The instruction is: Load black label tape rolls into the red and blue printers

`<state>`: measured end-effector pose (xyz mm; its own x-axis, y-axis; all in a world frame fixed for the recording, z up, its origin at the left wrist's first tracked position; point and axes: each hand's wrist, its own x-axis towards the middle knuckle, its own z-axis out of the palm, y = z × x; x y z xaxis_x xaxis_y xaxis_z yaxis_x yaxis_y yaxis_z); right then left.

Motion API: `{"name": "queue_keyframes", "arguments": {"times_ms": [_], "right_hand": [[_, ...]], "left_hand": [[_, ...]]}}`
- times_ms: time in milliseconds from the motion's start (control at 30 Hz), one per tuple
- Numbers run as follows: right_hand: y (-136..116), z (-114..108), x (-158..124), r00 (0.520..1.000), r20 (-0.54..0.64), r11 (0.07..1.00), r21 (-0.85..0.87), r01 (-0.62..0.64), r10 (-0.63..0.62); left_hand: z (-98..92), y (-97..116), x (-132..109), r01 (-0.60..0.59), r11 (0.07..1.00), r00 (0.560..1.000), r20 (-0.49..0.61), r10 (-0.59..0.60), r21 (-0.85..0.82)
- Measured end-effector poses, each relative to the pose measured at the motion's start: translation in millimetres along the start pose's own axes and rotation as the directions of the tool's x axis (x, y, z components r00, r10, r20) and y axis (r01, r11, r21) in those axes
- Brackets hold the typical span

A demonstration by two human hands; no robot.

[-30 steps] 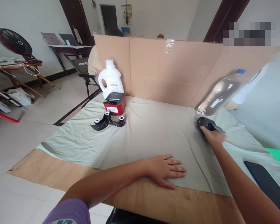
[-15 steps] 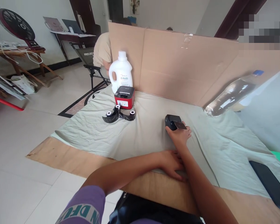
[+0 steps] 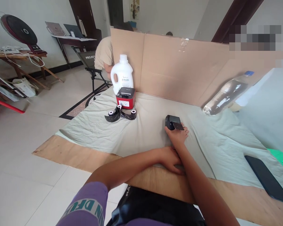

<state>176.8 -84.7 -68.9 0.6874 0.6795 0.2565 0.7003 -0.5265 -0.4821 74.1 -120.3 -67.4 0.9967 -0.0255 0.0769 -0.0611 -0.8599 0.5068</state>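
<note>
On the pale green cloth (image 3: 146,135), my right hand (image 3: 177,135) grips a small black box-shaped device (image 3: 172,121), perhaps a small printer. Its thumb lies along the near left side and the fingers wrap the right side. A dark brown strip (image 3: 178,126) sticks out of the device's front. My left hand (image 3: 171,158) rests flat near the table's front edge with nothing in it, its fingers partly hidden by my right forearm. To the left, a red and black printer (image 3: 126,99) stands behind several small white-cored rolls on a curled dark strip (image 3: 113,117).
Behind the printer stands a white detergent jug (image 3: 122,73). A cardboard panel (image 3: 172,69) walls off the back. At right, a clear bottle (image 3: 226,94) leans against the panel and a black phone (image 3: 269,177) lies flat. A person (image 3: 105,53) sits behind the panel's left end.
The camera view has shifted slightly. My right hand keeps its hold on the black device, and my left hand stays by the right forearm; nothing on the cloth has visibly moved.
</note>
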Motion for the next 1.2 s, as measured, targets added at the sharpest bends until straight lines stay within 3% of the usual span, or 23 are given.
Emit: {"name": "queue_keyframes", "arguments": {"times_ms": [233,367,500,600,767,867,933,1033,1133,1200], "right_hand": [[3,0,0,0.999,0.016,0.999,0.019,0.047,-0.047],[24,-9,14,0.964,0.259,0.997,0.069,0.042,-0.058],[58,-20,52,0.858,0.494,0.986,0.155,0.068,-0.137],[72,-24,82,0.766,0.588,0.948,0.304,0.088,-0.26],[59,-36,119,0.554,0.627,0.802,0.583,0.132,-0.547],[48,-40,147,0.472,0.716,0.844,0.521,0.129,-0.514],[44,-35,164,0.5,0.738,0.88,0.461,0.117,-0.453],[40,-14,174,0.61,0.635,0.84,0.533,0.1,-0.475],[38,13,158,0.683,0.47,0.718,0.687,0.114,-0.558],[38,27,143,0.752,0.387,0.674,0.732,0.102,-0.534]], "left_hand": [[6.7,-9,2,-0.093,0.995,0.996,-0.003,0.093,0.02],[7.1,-10,1,-0.137,0.983,0.99,-0.019,0.14,0.125],[8.3,-2,2,-0.131,0.97,0.991,0.017,0.13,0.204],[10.9,6,5,-0.1,0.967,0.995,0.043,0.093,0.236],[9.7,10,8,-0.107,0.976,0.992,0.083,0.093,0.187],[7.6,9,8,-0.103,0.983,0.992,0.086,0.09,0.155],[7.3,8,8,-0.092,0.986,0.993,0.089,0.079,0.143],[7.5,6,7,-0.077,0.991,0.993,0.094,0.067,0.106],[5.9,6,7,-0.062,0.997,0.993,0.099,0.057,0.051],[3.8,7,7,-0.058,0.998,0.994,0.09,0.058,-0.002]]}}
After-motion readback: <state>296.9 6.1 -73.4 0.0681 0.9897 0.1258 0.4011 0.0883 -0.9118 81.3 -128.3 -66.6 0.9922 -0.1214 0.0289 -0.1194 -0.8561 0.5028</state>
